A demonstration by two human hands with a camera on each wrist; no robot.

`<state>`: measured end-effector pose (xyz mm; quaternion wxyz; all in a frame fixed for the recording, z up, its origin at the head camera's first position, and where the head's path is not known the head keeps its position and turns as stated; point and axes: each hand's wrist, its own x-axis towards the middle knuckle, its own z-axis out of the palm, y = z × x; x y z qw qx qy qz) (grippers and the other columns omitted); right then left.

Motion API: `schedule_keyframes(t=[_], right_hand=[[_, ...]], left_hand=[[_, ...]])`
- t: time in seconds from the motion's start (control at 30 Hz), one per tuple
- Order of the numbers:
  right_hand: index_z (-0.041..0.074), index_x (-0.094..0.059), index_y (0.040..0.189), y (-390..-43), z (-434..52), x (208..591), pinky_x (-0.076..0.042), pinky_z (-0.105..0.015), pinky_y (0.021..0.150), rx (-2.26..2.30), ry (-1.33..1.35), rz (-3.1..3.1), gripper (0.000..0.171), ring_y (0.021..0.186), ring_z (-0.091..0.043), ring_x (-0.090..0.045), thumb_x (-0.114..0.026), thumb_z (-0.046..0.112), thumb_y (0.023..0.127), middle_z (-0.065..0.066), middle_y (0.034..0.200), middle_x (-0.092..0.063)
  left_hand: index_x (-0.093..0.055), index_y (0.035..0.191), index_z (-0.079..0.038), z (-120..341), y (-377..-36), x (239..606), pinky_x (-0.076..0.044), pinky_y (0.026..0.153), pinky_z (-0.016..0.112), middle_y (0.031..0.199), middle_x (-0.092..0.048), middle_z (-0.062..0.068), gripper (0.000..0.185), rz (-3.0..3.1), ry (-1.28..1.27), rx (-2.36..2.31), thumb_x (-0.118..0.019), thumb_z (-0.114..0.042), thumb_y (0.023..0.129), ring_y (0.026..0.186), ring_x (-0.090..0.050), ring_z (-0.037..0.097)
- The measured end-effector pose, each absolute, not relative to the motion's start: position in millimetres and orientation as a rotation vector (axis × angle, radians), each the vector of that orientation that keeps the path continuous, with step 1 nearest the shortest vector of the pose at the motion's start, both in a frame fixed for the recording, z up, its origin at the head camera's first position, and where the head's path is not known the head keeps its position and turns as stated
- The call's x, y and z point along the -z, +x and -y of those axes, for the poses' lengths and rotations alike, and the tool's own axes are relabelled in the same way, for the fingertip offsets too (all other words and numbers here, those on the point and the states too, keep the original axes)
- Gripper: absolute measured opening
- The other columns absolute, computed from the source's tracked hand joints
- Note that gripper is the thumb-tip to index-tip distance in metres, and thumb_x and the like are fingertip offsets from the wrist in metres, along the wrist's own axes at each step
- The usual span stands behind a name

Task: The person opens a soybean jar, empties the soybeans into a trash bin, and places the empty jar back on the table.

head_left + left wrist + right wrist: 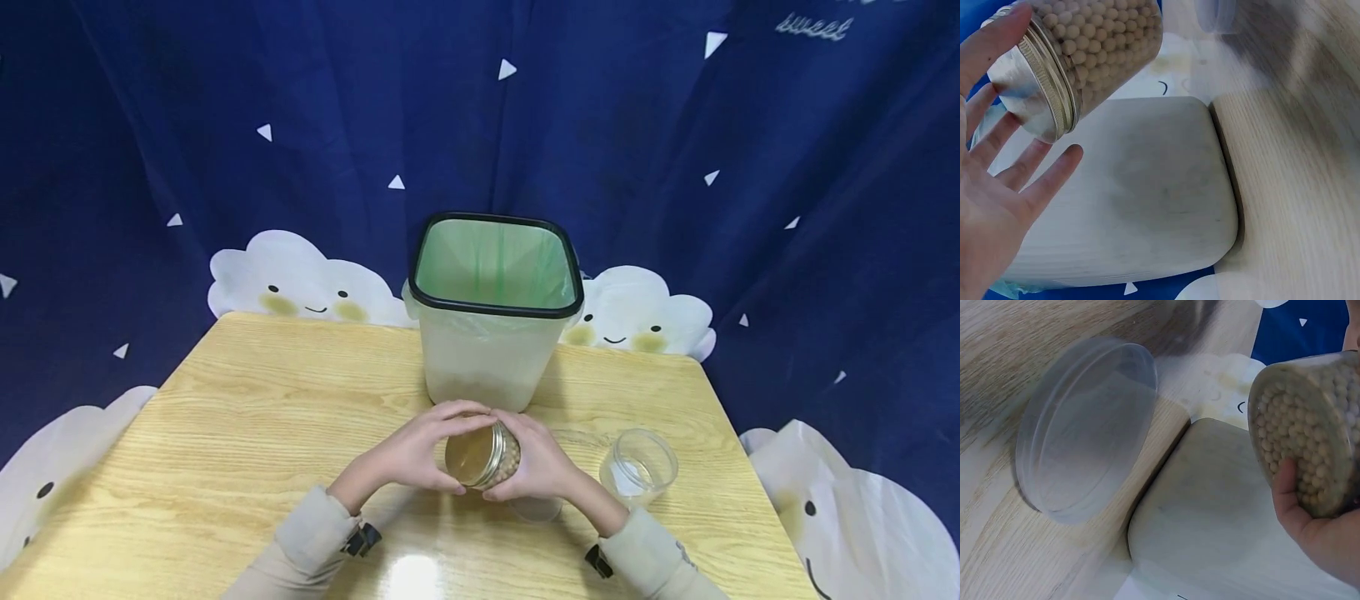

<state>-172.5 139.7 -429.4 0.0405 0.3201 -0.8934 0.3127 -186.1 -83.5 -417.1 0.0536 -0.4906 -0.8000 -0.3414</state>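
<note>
A clear jar (507, 457) full of small beige balls lies tilted on its side between my two hands, above the table in front of the bin. Its silver metal screw lid (1038, 81) faces left. My left hand (420, 450) grips the lid by its rim, thumb on one edge and fingers spread round the other. On the right, my right hand (542, 460) holds the jar's body near its base; a fingertip (1285, 481) presses the bottom in the right wrist view. The lid sits on the jar's mouth.
A whitish bin (480, 358) with a black rim and green liner stands at the table's back. Right of my hands is a clear open container (640, 467). A round clear plastic lid (1085, 431) lies on the wooden table (300, 392) by my right wrist.
</note>
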Motion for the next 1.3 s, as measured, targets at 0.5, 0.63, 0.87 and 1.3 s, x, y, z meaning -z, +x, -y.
schedule_keyframes(t=[0.5,0.63,0.87,1.3], right_hand=[[0.005,-0.049,0.127,-172,-136,433,-0.047,-0.042,0.082,-0.881,0.994,2.656,0.096,0.101,-0.024,-0.055,-0.085,0.041,0.045,-0.008,0.116,-0.058],[0.006,-0.049,0.127,-172,-135,436,-0.047,-0.042,0.082,-0.854,0.974,2.666,0.096,0.102,-0.023,-0.054,-0.085,0.041,0.045,-0.007,0.116,-0.058],[0.011,-0.049,0.125,-171,-133,437,-0.047,-0.041,0.08,-0.849,0.942,2.634,0.093,0.101,-0.02,-0.053,-0.085,0.041,0.044,-0.004,0.114,-0.059],[0.009,-0.052,0.121,-169,-125,439,-0.045,-0.044,0.084,-0.813,0.832,2.568,0.09,0.104,-0.024,-0.052,-0.085,0.039,0.043,-0.006,0.114,-0.059]], left_hand=[[-0.051,0.13,-0.01,86,-190,423,-0.037,0.096,0.039,0.13,-0.048,0.003,0.093,2.358,-1.462,1.166,-0.088,-0.026,0.046,0.118,-0.044,0.019],[-0.053,0.128,-0.01,86,-190,425,-0.038,0.096,0.038,0.129,-0.049,0.003,0.092,2.352,-1.457,1.162,-0.088,-0.027,0.045,0.118,-0.045,0.019],[-0.052,0.13,-0.011,86,-188,426,-0.039,0.095,0.038,0.129,-0.049,0.003,0.093,2.41,-1.372,1.183,-0.089,-0.026,0.045,0.116,-0.046,0.019],[-0.055,0.126,-0.01,81,-182,429,-0.05,0.076,0.029,0.114,-0.055,0.0,0.089,2.524,-0.999,1.33,-0.087,-0.039,0.048,0.102,-0.052,0.019]])
